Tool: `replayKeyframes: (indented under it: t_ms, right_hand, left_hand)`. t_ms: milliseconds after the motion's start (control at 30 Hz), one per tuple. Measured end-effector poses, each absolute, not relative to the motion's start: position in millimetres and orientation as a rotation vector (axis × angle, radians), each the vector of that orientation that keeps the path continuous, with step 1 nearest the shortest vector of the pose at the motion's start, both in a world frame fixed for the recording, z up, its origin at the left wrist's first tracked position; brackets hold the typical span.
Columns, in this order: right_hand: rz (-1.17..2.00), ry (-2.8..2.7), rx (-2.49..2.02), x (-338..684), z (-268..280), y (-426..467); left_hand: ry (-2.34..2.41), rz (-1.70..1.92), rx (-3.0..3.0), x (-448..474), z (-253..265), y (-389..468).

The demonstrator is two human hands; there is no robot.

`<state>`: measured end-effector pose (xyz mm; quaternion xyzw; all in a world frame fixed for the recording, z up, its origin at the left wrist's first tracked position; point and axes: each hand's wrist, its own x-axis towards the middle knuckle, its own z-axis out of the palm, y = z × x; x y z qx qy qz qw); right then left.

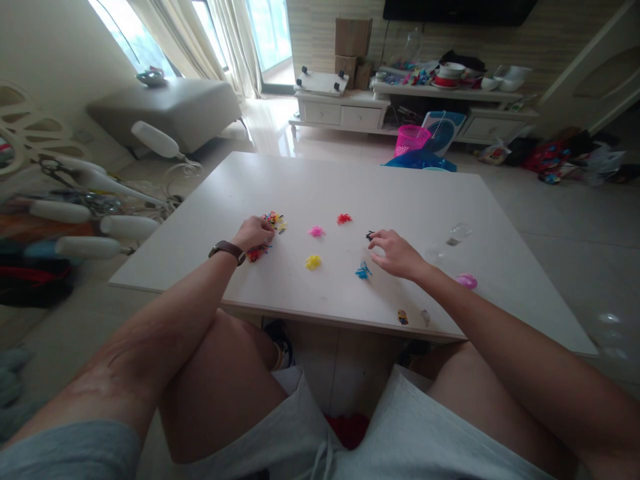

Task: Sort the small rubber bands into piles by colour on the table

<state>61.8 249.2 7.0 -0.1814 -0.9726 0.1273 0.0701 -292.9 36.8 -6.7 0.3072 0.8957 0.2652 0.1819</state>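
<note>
My left hand [254, 233], with a watch on the wrist, is at a mixed pile of small colourful bands [273, 219]. Its fingers are pressed together; anything between them is hidden. More mixed bands [258, 253] lie just below that hand. My right hand [395, 253] hovers by a small black pile [370, 235], thumb and fingers apart, with nothing visible between them. Between my hands are single-colour heaps: pink [316, 231], red [345, 219] and yellow [313, 262]. A blue heap [363, 270] sits just below my right hand.
On the white table [280, 180], a clear container [459, 233] and a pinkish-purple object [467, 281] lie right of my right hand. A small yellow cartoon figure [403, 317] is near the front edge. A pink basket [412, 139] stands beyond the table.
</note>
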Motion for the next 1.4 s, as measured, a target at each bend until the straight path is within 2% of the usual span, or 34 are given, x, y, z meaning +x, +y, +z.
replayKeyframes:
  t_ms: [333,600,900,1033,1400]
  right_hand:
    - [0.432,-2.876,-0.466,61.3,4.8,248.3]
    - [0.600,-2.817,-0.331,57.0,-0.9,235.4]
    - [1.003,-2.645,-0.234,50.8,7.8,209.5]
    - [1.091,-2.625,-0.182,51.1,13.9,201.6]
    - [1.052,-2.666,-0.130,50.8,11.3,198.8]
  left_hand:
    - [2.271,0.956,0.993,-291.6,-5.4,42.7]
    - [1.961,1.043,1.373,-249.0,-4.4,65.7]
    - [1.515,1.174,1.344,-183.9,4.9,88.2]
    - [1.464,1.177,1.332,-175.3,7.3,91.2]
    - [1.487,1.103,1.375,-174.7,0.0,95.1]
